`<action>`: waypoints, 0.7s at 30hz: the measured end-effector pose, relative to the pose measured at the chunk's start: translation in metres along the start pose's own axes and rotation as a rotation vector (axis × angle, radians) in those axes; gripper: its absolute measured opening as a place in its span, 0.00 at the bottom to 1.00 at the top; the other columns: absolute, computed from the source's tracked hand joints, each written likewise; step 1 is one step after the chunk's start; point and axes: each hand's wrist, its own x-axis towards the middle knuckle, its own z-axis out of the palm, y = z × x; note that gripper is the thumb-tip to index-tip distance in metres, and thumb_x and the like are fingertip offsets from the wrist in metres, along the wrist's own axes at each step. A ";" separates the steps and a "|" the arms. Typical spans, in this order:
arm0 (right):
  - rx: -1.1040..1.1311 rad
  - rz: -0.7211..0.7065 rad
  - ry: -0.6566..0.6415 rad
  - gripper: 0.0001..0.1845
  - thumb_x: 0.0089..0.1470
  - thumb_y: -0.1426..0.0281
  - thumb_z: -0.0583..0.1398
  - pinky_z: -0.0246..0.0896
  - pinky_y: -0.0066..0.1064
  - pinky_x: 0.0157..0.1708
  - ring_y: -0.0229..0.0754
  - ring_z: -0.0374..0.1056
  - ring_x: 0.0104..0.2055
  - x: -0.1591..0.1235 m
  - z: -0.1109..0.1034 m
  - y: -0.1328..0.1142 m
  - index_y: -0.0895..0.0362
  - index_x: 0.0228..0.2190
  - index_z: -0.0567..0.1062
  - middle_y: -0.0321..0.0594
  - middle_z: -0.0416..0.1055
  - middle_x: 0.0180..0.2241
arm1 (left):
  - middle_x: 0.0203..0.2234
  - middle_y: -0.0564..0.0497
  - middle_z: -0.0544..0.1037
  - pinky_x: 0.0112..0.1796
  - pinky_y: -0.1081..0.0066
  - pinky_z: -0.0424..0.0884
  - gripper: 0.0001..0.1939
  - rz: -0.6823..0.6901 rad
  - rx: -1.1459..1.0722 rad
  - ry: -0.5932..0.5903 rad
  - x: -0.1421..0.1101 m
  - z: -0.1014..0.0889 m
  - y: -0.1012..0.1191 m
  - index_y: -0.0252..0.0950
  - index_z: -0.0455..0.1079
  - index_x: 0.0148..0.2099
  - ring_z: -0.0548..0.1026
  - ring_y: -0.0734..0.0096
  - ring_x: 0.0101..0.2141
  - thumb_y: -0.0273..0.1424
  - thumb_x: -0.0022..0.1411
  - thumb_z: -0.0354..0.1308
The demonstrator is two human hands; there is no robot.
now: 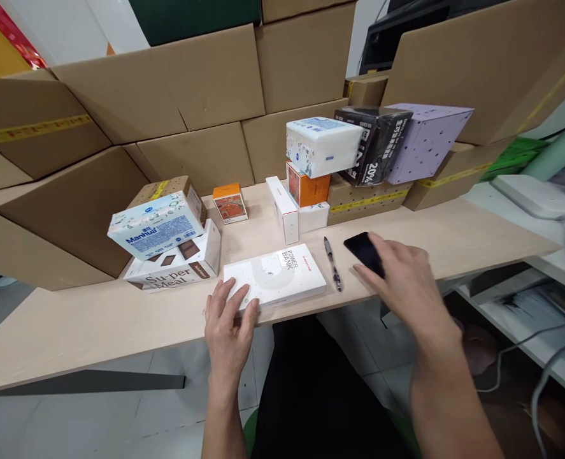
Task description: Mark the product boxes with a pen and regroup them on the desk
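While left hand (228, 324) lies spread on closed power-bank box (282, 280) — contents hidden | right hand (407, 285) grips phone (363, 250)

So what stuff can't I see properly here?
All in the head view:
Black gadget: one end hidden by the right hand.
Power bank box: near left corner covered by the left hand.
Dark green thing: cut off by the top edge.
Pen: any lettering is too small.
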 end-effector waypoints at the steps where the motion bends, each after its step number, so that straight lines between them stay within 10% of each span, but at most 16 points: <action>1: -0.021 0.070 -0.022 0.39 0.60 0.51 0.55 0.60 0.51 0.50 0.64 0.61 0.54 -0.006 -0.005 0.011 0.61 0.64 0.60 0.59 0.67 0.56 | 0.56 0.46 0.74 0.52 0.51 0.74 0.11 0.012 -0.005 0.005 0.000 0.000 0.000 0.43 0.74 0.50 0.68 0.55 0.61 0.36 0.67 0.58; 7: 0.097 0.128 -0.295 0.39 0.58 0.50 0.56 0.63 0.45 0.52 0.61 0.64 0.56 -0.018 -0.022 0.039 0.58 0.63 0.60 0.54 0.70 0.56 | 0.54 0.45 0.74 0.56 0.48 0.70 0.11 0.060 -0.006 0.057 0.001 0.002 0.000 0.42 0.75 0.50 0.69 0.53 0.60 0.35 0.66 0.59; 14: 0.058 0.133 -0.275 0.38 0.57 0.55 0.59 0.64 0.46 0.49 0.61 0.67 0.51 -0.034 -0.029 0.029 0.60 0.63 0.60 0.55 0.74 0.49 | 0.54 0.43 0.74 0.59 0.47 0.67 0.14 0.115 -0.026 0.121 0.004 0.003 -0.003 0.39 0.74 0.52 0.68 0.53 0.60 0.33 0.64 0.62; 21: 0.063 0.266 -0.221 0.43 0.58 0.53 0.56 0.68 0.41 0.37 0.58 0.72 0.44 -0.080 -0.031 0.015 0.58 0.68 0.50 0.55 0.70 0.48 | 0.42 0.47 0.77 0.49 0.54 0.74 0.12 0.094 -0.275 0.608 -0.025 0.014 0.016 0.38 0.74 0.49 0.75 0.60 0.48 0.25 0.63 0.59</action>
